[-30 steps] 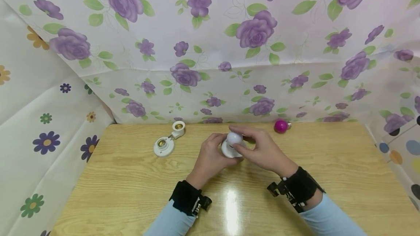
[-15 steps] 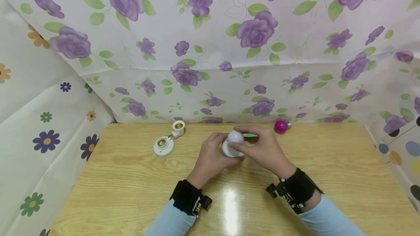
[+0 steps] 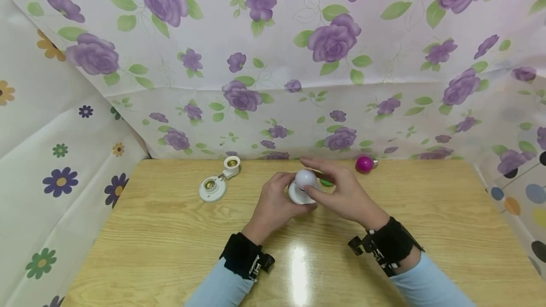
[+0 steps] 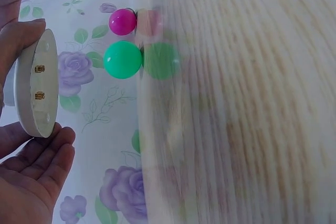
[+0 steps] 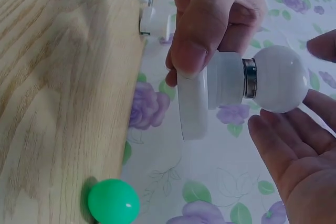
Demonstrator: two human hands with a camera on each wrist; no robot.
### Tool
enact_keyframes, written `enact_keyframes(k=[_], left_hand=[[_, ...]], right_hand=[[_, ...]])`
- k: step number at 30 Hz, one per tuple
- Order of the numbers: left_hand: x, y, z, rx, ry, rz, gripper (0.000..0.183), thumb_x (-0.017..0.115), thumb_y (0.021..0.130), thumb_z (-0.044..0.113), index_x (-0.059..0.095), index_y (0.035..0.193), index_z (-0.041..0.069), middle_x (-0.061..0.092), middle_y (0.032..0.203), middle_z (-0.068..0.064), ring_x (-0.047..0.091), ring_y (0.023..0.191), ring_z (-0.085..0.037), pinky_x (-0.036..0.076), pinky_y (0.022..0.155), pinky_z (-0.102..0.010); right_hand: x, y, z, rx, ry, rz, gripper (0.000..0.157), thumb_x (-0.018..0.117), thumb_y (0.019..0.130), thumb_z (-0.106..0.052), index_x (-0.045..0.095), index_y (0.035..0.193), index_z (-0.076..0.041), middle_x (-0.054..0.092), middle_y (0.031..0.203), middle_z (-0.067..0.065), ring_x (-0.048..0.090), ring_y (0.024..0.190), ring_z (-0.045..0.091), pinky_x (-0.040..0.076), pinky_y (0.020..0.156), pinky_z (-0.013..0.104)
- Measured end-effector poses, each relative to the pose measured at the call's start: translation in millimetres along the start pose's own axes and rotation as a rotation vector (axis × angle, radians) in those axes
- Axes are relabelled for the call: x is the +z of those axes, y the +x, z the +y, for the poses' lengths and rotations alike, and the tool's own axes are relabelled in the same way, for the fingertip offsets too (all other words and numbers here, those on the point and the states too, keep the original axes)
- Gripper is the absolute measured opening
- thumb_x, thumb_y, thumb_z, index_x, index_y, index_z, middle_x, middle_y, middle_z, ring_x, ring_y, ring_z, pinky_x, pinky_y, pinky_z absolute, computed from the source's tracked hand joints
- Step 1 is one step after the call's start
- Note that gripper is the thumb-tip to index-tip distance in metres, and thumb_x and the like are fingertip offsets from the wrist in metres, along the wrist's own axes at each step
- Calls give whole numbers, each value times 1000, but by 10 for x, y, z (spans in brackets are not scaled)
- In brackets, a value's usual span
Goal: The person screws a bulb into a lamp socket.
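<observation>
My left hand grips the round white base of a lamp holder, held tilted above the table; two brass contacts show on its underside in the left wrist view. A white round light bulb sits at the socket's mouth, with a band of its metal cap exposed. Around the bulb, my right hand has its fingers spread and fairly straight. In the right wrist view its fingertips are right at the bulb's side, and its thumb stands a little off.
Two joined white lamp holders with bare brass sockets lie at the back left. A magenta bulb lies by the table's back edge, and a green bulb is partly behind my right hand. Flowered cloth hangs behind the wooden table.
Half a second ago my right thumb and fingers closed round the bulb with the thumb across its front. Now they have spread and turned back. The left hand holds the lamp holder much as before.
</observation>
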State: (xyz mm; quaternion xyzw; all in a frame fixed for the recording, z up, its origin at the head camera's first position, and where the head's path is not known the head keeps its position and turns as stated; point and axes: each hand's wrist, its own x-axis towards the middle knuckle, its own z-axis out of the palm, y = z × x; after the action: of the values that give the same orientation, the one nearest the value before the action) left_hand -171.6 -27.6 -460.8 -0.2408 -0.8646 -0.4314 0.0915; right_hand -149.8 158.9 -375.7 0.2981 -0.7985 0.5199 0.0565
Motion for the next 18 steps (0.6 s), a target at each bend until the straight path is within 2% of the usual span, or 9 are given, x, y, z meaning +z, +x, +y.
enact_keyframes(k=[5,8,14,18], left_hand=[[3,0,-7,15,-9,4,65,75,67,55,58,121,21,52,110,10,49,100,-6,45,83,-32],[1,-2,-7,18,-12,8,64,76,68,54,58,121,22,52,110,10,49,100,-6,46,82,-33],[-2,0,-1,-3,-10,7,64,76,67,54,58,120,23,51,111,11,50,100,-6,46,81,-31],[-4,2,1,-7,-13,4,65,75,67,55,58,121,23,51,110,10,50,100,-6,47,81,-32]], right_hand=[[0,-6,-24,29,42,-34,40,63,86,-4,56,125,-1,52,129,10,50,115,23,43,90,40],[18,-16,48,39,64,-31,40,63,86,-5,56,125,-4,52,129,10,50,116,20,43,90,37],[55,-31,306,40,26,28,40,70,84,-20,60,122,-17,56,124,-6,53,110,12,47,84,33],[65,-31,351,45,13,69,41,73,81,-27,63,119,-16,58,120,-9,55,107,13,48,81,33]])
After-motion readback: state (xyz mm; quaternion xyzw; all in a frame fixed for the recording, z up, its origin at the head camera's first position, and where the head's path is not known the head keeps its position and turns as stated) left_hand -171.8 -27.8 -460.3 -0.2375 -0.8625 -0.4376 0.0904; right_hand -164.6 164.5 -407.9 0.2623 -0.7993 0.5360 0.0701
